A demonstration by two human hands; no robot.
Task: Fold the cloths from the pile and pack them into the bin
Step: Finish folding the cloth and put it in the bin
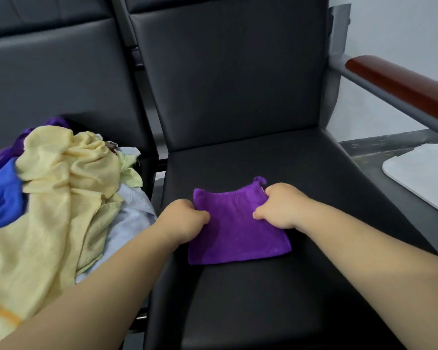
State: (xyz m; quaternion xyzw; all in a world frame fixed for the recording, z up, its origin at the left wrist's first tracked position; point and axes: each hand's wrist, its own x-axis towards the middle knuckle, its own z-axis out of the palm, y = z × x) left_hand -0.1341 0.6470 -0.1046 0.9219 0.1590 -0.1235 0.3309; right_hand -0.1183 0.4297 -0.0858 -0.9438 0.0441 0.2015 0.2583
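A black padded chair (238, 299) fills most of the view, its backrest upright and its seat facing the camera. To its left stands a second chair (48, 72) of the same kind, with a narrow gap between the two seats.

On that second chair's seat lies the pile (86, 223) of unfolded cloths. A large crumpled pale yellow cloth (61, 185) is on top, a bright blue cloth (3, 198) shows at the left edge, and a light blue towel (132, 218) is underneath on the side nearest the gap. Some purple fabric shows at the back of the heap.

At the far right a white object with rounded corners (425, 173) sits low beside the chair (whether it is a bin or a lid cannot be told). Above it runs a reddish-brown wooden armrest (402, 84) on a grey bar.

The purple cloth (235, 231) lies flat on the middle of the black seat, folded to a small rough square, well apart from the pile.

Both bare forearms reach in from the bottom edge. The left hand (185, 218) grips the cloth's left edge with curled fingers and its thumb on top. The right hand (281, 205) grips the upper right corner in the same way. The two hands are apart, with purple fabric between them.

A small hanging loop (259, 180) sticks up from the cloth's far right corner, just beside the right hand.
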